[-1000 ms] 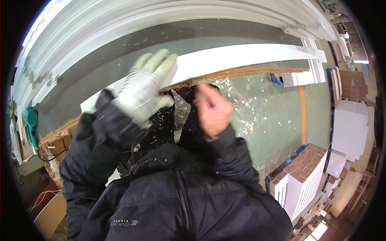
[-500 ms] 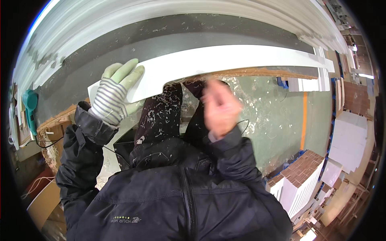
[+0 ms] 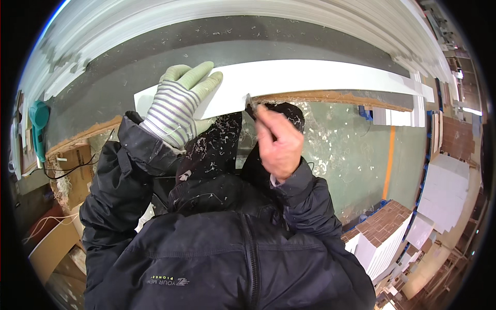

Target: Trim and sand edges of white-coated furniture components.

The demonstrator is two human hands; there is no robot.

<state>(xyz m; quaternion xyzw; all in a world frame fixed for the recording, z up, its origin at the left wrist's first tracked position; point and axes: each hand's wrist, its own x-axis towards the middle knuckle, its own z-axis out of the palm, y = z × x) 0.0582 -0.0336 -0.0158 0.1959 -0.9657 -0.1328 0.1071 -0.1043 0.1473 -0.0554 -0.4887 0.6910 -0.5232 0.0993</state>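
Note:
A long white board [image 3: 310, 76] lies across the dark worktop, its near left end jutting past the worktop's edge. My left hand [image 3: 181, 101], in a striped glove with pale green fingers, grips that end, fingers spread on top and thumb below. My bare right hand [image 3: 279, 139] is closed around a small dark-handled knife [image 3: 251, 107]. Its short blade touches the board's near edge, by the step where the board narrows. Most of the handle is hidden in my fingers.
Long white strips [image 3: 232, 11] are piled along the far side of the worktop [image 3: 206, 39]. A teal power tool [image 3: 39, 121] with a black cord sits at the far left. White shavings dot the worktop and the green floor [image 3: 341, 150]. Stacked panels [image 3: 385, 227] stand at the right.
The board has shifted to the right, with my left hand moving along with it. My right hand, blurred earlier, has brought the knife against the board's near edge.

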